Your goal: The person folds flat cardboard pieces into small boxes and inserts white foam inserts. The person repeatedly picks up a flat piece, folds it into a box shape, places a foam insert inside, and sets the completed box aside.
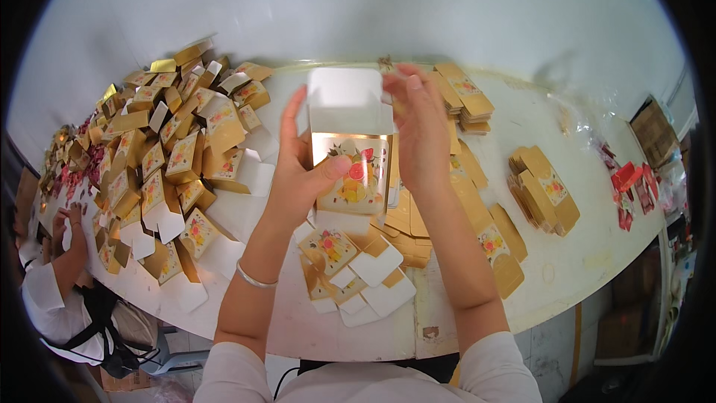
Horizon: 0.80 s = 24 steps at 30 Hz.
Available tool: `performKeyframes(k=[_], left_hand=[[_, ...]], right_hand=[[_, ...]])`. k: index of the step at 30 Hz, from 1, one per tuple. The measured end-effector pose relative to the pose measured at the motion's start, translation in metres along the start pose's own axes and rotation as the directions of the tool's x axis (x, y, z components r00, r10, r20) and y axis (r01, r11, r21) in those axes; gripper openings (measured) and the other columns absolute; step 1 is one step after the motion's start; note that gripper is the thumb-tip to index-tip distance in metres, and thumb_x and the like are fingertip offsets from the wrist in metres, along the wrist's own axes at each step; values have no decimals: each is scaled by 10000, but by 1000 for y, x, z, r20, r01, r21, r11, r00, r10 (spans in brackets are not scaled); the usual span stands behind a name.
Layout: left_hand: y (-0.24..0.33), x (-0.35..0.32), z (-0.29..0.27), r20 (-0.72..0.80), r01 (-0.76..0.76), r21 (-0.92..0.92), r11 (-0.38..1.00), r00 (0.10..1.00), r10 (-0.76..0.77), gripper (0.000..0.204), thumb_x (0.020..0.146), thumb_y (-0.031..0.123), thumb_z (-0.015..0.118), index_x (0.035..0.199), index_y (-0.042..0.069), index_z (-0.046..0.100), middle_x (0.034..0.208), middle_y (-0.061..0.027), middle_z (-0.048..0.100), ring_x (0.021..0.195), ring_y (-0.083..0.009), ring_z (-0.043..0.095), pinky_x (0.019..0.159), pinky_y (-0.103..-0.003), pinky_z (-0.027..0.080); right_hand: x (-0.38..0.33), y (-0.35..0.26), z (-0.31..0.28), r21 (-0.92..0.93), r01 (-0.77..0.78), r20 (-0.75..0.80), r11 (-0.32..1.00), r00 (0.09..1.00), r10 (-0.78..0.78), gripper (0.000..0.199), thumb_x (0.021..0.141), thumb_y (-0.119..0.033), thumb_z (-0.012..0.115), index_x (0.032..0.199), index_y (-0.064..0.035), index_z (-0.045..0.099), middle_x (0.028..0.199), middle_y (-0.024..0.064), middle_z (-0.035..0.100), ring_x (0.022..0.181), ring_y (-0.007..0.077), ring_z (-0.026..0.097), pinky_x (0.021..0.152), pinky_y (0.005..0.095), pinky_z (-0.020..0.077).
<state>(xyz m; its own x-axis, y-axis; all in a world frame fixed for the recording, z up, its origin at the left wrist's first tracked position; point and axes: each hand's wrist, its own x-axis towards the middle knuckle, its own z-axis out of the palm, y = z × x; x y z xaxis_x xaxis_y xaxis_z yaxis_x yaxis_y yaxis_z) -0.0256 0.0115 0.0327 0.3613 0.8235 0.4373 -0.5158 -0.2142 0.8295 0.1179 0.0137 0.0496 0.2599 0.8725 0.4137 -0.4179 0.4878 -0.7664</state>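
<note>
My left hand grips a small gold carton printed with fruit, its thumb pressed on the printed face and its fingers behind. The carton is upright above the table, with a white flap raised at its top. Beside its right edge is my right hand, fingers apart and partly bent near the white flap, a little blurred; contact with the carton is unclear. Flat gold cartons lie on the table below my hands, and a loose pile of cartons with white flaps lies nearest me.
A large heap of folded cartons covers the left of the white table. Stacks of flat cartons sit to the right, others at the back. Red packets lie far right. Another person works at the left edge.
</note>
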Motion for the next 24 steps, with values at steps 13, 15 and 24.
performKeyframes(k=[13, 15, 24], left_hand=[[11, -5, -9, 55, -70, 457, 887, 997, 51, 276, 803, 108, 613, 1028, 56, 461, 863, 3, 479, 734, -51, 463, 625, -196, 405], [13, -6, -7, 76, -9, 533, 846, 996, -37, 257, 804, 126, 617, 1003, 54, 471, 831, 6, 479, 698, -44, 453, 598, -189, 391], [11, -3, -9, 8, -90, 323, 942, 996, 92, 515, 795, 70, 610, 1173, 101, 261, 969, -95, 533, 760, -120, 560, 621, -230, 469]], right_hand=[[-12, 6, 8, 213, -489, 115, 846, 872, 476, 256, 794, -34, 483, 1046, -9, 520, 906, 97, 578, 844, 174, 570, 690, 294, 485], [-8, 15, 0, 154, -427, 71, 891, 904, 421, 230, 779, 16, 465, 993, 5, 548, 866, 94, 585, 841, 173, 572, 663, 283, 487], [-4, 9, -2, 265, -372, 282, 890, 912, 297, 247, 732, 28, 434, 920, 47, 594, 1041, 149, 587, 905, 224, 564, 816, 320, 443]])
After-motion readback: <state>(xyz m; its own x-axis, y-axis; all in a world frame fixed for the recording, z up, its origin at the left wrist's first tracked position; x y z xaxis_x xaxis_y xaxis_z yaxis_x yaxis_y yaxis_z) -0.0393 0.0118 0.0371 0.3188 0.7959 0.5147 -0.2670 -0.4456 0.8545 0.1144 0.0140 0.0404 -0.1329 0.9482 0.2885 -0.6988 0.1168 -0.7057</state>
